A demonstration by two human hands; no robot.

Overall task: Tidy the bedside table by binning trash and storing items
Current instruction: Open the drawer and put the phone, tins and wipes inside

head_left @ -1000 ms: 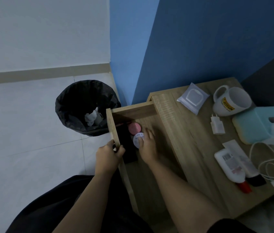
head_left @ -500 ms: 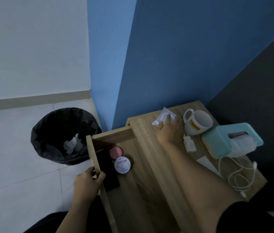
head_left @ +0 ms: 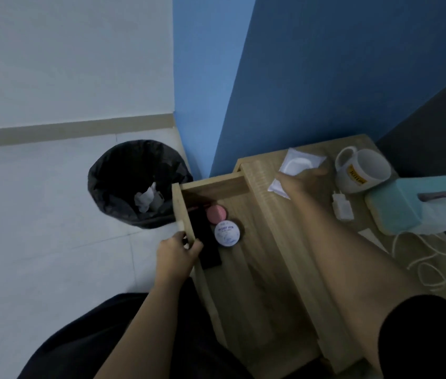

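The wooden bedside table [head_left: 268,209] has its drawer [head_left: 254,285] pulled out. In the drawer lie a pink round tin [head_left: 217,213], a white round tin [head_left: 226,233] and a flat black item [head_left: 206,243]. My left hand [head_left: 176,255] grips the drawer's front panel. My right hand [head_left: 299,180] reaches across the tabletop and closes on a white wet-wipes pack [head_left: 297,162], thumb on top of it. A black-lined bin [head_left: 123,187] with crumpled tissue stands on the floor left of the drawer.
On the tabletop are a white mug [head_left: 362,170], a white charger plug [head_left: 342,206], a teal tissue box [head_left: 418,206] and a loose white cable [head_left: 435,261]. Blue walls rise close behind the table. My dark-clothed lap is at the bottom.
My right hand left the white tin in the drawer, reached to the tabletop and took hold of the wipes pack. The left hand stayed on the drawer front.
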